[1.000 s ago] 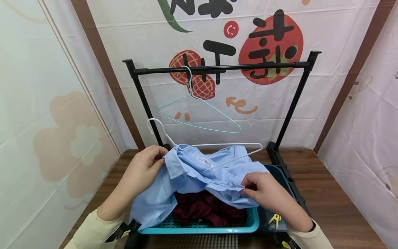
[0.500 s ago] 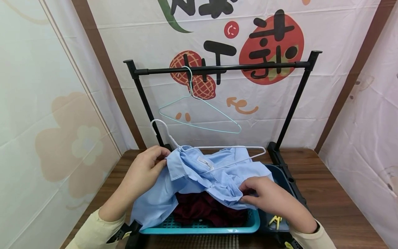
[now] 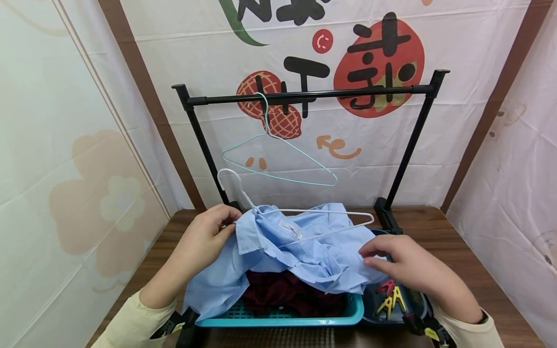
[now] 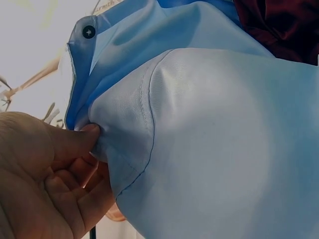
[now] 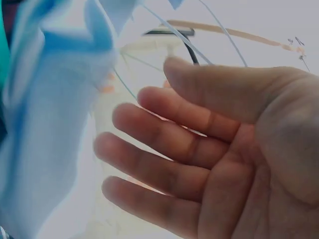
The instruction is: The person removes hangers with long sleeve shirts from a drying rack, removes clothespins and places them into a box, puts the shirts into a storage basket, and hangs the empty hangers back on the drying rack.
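A light blue shirt [image 3: 270, 246] lies bunched over a teal basket [image 3: 278, 321]. My left hand [image 3: 204, 237] pinches the shirt at the left shoulder, beside its collar; in the left wrist view the thumb [image 4: 75, 142] presses the cloth near a seam. A white hanger [image 3: 335, 211] sits partly inside the shirt, its hook standing up at the left and its right end outside the cloth. My right hand [image 3: 413, 263] is beside the shirt's right part. In the right wrist view its fingers [image 5: 149, 159] are spread and hold nothing, apart from the cloth.
Dark red cloth [image 3: 296, 292] lies in the basket under the shirt. A dark blue bin [image 3: 370, 314] with yellow and red clips [image 3: 393, 299] stands to its right. Behind rises a black rack [image 3: 313, 94], with a mint hanger [image 3: 278, 180] on its bar.
My right hand has let go of the shirt's front and moved right, uncovering more clips. The white hanger has shifted slightly right and down. My left hand keeps its pinch.
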{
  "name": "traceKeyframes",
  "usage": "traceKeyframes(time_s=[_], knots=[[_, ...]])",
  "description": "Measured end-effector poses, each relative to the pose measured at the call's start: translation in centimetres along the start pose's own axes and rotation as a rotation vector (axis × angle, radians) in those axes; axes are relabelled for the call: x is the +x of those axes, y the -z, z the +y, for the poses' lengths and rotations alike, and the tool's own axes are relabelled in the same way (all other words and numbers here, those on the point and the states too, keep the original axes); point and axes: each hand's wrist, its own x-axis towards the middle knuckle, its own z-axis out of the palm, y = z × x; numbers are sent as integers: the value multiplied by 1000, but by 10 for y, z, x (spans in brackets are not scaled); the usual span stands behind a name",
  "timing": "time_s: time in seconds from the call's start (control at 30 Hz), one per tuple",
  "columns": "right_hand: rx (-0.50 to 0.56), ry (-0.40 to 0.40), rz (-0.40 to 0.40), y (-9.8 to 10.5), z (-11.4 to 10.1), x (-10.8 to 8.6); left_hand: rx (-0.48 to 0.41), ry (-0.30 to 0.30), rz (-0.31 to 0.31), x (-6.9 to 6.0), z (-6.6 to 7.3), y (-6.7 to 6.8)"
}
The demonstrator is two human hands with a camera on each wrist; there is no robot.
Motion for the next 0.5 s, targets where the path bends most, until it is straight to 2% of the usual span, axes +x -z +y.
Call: traceKeyframes(time_s=[0.2,0.33,0.43,0.5], knots=[[-75,-141,163,20,4,-10,7,-15,-17,2,2,-2],[-80,-220,273,27,4,-16,9,-36,-31,2,3,-6],[-87,-231,371,28,2,-17,5,-61,-47,2,3,-9],[-99,-207,429,26,2,-17,8,-76,-56,2,2,-11]])
